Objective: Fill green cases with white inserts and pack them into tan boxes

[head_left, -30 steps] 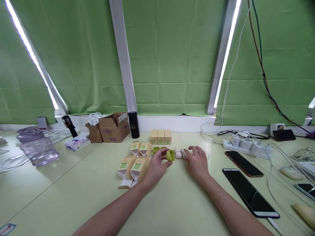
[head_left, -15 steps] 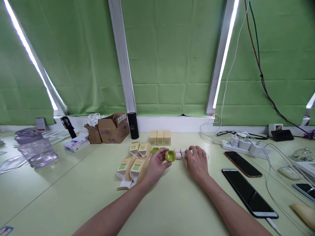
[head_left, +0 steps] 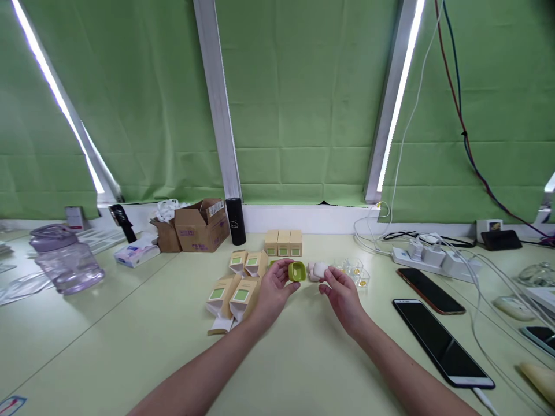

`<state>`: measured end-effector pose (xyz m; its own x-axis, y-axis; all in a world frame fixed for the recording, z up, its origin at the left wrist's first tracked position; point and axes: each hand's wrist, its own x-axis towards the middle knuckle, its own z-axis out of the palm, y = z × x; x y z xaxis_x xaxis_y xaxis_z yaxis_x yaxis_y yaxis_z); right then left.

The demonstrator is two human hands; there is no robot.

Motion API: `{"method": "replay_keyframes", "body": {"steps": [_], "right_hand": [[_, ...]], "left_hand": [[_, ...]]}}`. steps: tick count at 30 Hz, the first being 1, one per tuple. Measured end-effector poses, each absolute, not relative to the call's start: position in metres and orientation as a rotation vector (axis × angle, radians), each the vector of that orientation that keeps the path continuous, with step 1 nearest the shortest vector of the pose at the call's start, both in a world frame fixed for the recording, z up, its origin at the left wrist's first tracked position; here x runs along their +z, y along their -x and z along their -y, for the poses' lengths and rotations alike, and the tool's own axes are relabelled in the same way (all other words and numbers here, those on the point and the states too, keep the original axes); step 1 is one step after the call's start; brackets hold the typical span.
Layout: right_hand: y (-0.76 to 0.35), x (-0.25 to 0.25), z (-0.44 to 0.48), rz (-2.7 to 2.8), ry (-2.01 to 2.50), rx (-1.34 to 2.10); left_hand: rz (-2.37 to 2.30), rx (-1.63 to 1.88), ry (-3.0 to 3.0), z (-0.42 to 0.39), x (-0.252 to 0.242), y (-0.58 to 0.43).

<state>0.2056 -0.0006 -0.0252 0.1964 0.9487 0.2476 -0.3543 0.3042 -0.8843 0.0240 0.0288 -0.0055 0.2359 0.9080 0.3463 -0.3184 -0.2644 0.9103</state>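
A: The green case [head_left: 297, 271] looks like light, stiff plastic, perhaps slippery; its outer walls seem your safest hold.

B: You have it near the middle of the table [head_left: 286, 358], your left hand [head_left: 274, 286] gripping its left side between thumb and fingers. It is small, hollow and rounded-square, opening towards you.

A: And your right hand [head_left: 343, 293]?

B: Your thumb and fingertips pinch a white block [head_left: 319, 270], just right of the case. It seems light, firm and smooth; take it by the edges.

A: Around you?

B: To the right, small clear cups [head_left: 363, 279], likely brittle. To the left, tan cartons [head_left: 241, 292]; beyond, three tan boxes [head_left: 283, 243] side by side.
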Motion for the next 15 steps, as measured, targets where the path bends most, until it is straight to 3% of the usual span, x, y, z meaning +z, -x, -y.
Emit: {"method": "replay_keyframes", "body": {"steps": [5, 15], "right_hand": [[-0.1986, -0.0151, 0.0096, 0.869, 0.686, 1.195], [-0.1991, -0.0163, 0.0125, 0.963, 0.697, 1.102]], "left_hand": [[-0.604, 1.32, -1.347, -0.0295, -0.0061, -0.0238], [-0.617, 1.289, -1.384, -0.0266, -0.0037, -0.023]]}}
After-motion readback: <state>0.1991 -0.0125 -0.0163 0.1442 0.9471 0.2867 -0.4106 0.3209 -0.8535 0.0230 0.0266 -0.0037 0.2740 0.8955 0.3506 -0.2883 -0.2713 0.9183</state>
